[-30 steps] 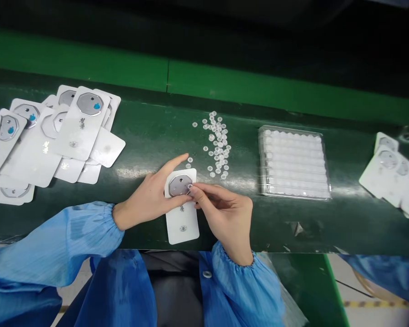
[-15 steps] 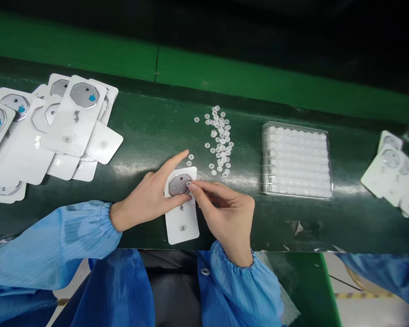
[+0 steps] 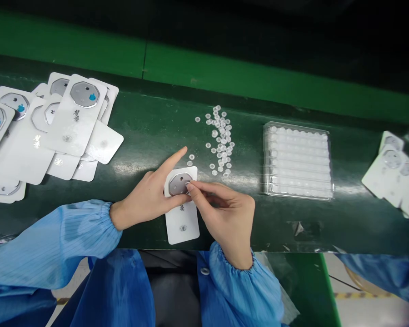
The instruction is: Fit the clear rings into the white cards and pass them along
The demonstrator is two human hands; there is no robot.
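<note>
A white card (image 3: 182, 218) with a grey octagonal plate (image 3: 179, 183) lies on the dark green belt (image 3: 150, 131) in front of me. My left hand (image 3: 150, 195) rests on the card's left edge, index finger stretched out and thumb pressing the card down. My right hand (image 3: 225, 209) pinches a small clear round piece (image 3: 188, 184) against the right side of the octagonal plate. Just beyond the card lies a scatter of several small clear round pieces (image 3: 220, 143).
A heap of white cards with octagonal plates (image 3: 47, 131), some with blue dots, lies at the left. A clear plastic tray (image 3: 297, 159) stands at the right. More cards (image 3: 393, 175) lie at the far right. A green rail (image 3: 225, 77) runs behind the belt.
My hands have stayed on the card. My right fingertips have crept slightly left on the octagonal plate. My left index finger has lifted a little.
</note>
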